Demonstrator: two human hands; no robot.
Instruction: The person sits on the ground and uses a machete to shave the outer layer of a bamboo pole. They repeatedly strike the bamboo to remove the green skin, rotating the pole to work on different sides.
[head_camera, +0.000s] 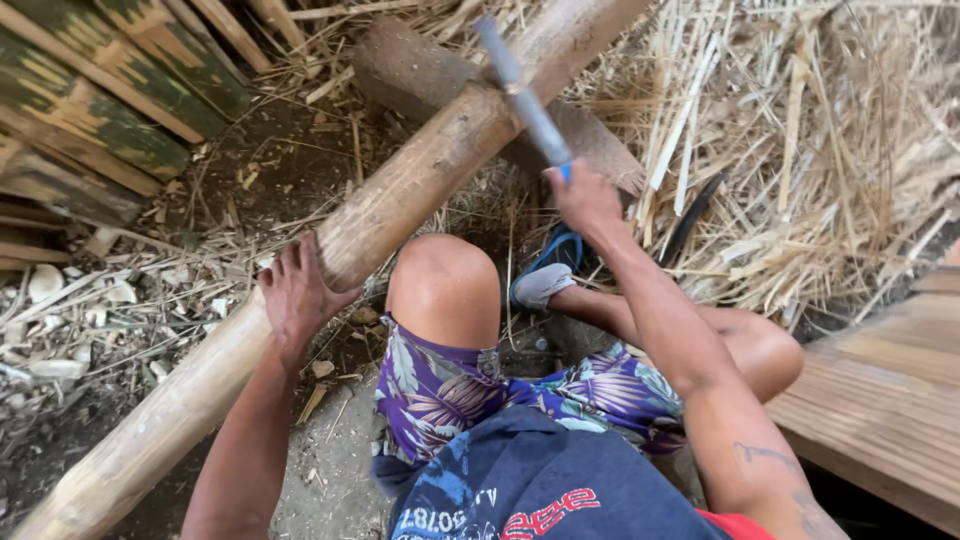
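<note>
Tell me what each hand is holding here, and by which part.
The right hand grips a long grey metal blade by its handle end. The left hand clasps the thick brown bamboo pole around its middle.

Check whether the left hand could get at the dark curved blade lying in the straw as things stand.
Probably not. The left hand grips the bamboo pole, while the curved blade lies beyond the right arm and raised knee.

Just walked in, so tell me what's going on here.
A person sits on the ground working a long bamboo pole that slants across a wooden block. The left hand steadies the pole near the raised knee. The right hand grips a blade whose edge meets the pole. Dry bamboo strips lie heaped to the right.
</note>
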